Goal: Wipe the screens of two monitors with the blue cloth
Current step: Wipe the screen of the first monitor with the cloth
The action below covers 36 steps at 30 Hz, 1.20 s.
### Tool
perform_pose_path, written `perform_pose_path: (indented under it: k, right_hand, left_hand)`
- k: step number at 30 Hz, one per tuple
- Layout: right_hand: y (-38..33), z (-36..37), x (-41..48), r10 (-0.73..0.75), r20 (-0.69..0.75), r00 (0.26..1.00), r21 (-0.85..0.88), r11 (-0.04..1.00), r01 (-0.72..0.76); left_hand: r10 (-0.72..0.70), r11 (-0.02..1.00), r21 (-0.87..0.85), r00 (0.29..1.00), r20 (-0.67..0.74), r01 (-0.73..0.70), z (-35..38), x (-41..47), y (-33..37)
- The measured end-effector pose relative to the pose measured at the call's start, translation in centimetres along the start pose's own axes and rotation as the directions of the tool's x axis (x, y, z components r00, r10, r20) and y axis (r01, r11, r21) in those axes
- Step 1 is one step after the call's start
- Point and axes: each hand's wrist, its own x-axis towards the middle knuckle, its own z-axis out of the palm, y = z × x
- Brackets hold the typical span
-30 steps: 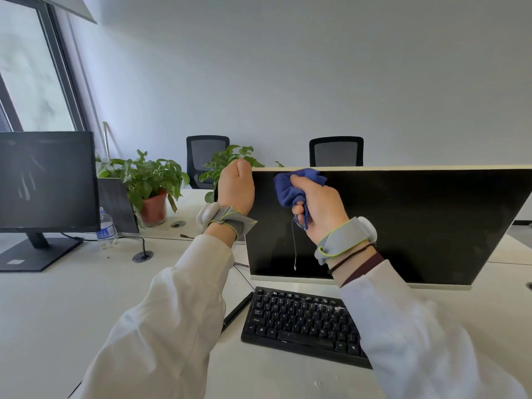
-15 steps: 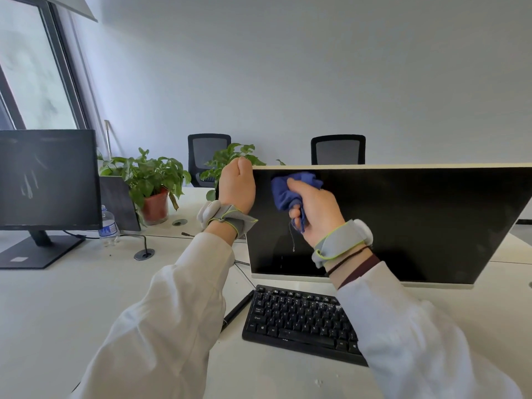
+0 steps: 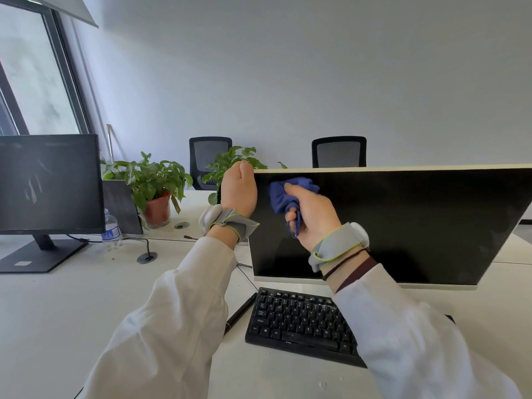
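A wide white-framed monitor (image 3: 417, 226) stands in front of me with its dark screen tilted. My left hand (image 3: 239, 191) grips its upper left corner. My right hand (image 3: 312, 217) holds a bunched blue cloth (image 3: 280, 197) and presses it against the screen near that corner. A second, black monitor (image 3: 49, 182) stands at the far left of the desk, its dark screen streaked with smears.
A black keyboard (image 3: 302, 321) lies below the white monitor, a black pen (image 3: 240, 313) to its left. Two potted plants (image 3: 152, 182), a water bottle (image 3: 110, 231) and a small desk stand (image 3: 146, 256) sit between the monitors. Two office chairs (image 3: 338, 152) stand behind the desk.
My right hand has slid the blue cloth slightly left along the top of the screen. My left hand has kept its grip on the corner.
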Motion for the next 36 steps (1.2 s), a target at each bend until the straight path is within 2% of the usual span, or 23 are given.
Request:
perform_pose_path:
  k: [5, 9, 14, 19, 21, 25, 30, 33, 36]
  right_hand:
    - [-1.5, 0.9, 0.0, -0.033, 0.029, 0.999, -0.032, 0.999, 0.034]
    - [1.4, -0.2, 0.5, -0.005, -0.029, 1.000, -0.090, 0.996, 0.002]
    - [5.3, -1.2, 0.4, 0.069, -0.044, 0.997, -0.057, 0.996, -0.072]
    - [0.9, 0.8, -0.3, -0.062, -0.013, 0.998, -0.063, 0.996, 0.061]
    - [-1.0, 1.5, -0.5, -0.071, 0.013, 0.997, -0.047, 0.996, 0.071]
    - [0.2, 0.8, 0.1, -0.035, 0.001, 0.999, -0.105, 0.994, 0.035]
    - [6.0, -2.1, 1.2, 0.071, -0.057, 0.996, -0.040, 0.996, -0.074]
    - [6.9, -2.5, 1.2, 0.115, -0.033, 0.993, -0.004, 0.993, -0.116]
    - [4.5, -0.8, 0.9, 0.018, -0.044, 0.999, -0.076, 0.997, -0.021]
  left_hand:
    - [0.000, 1.000, -0.010, 1.000, 0.012, 0.000, 0.0, 0.0, -0.3]
    - [-0.002, 1.000, -0.011, 1.000, 0.019, 0.002, -0.2, 0.2, -0.3]
    - [-0.010, 1.000, -0.022, 1.000, 0.023, 0.011, -0.3, 0.0, -0.3]
    - [0.009, 1.000, -0.012, 1.000, 0.012, -0.008, -0.1, -0.1, -0.1]
    - [0.008, 1.000, -0.023, 1.000, 0.020, -0.007, -0.1, 0.0, -0.2]
    - [0.007, 1.000, -0.026, 1.000, 0.027, -0.006, -0.2, 0.2, -0.4]
    - [-0.015, 0.999, -0.033, 0.999, 0.036, 0.016, -0.3, 0.1, -0.4]
    - [-0.020, 0.999, -0.027, 1.000, 0.021, 0.021, -0.4, 0.0, -0.3]
    - [-0.006, 1.000, -0.027, 1.000, 0.013, 0.006, -0.3, -0.1, -0.3]
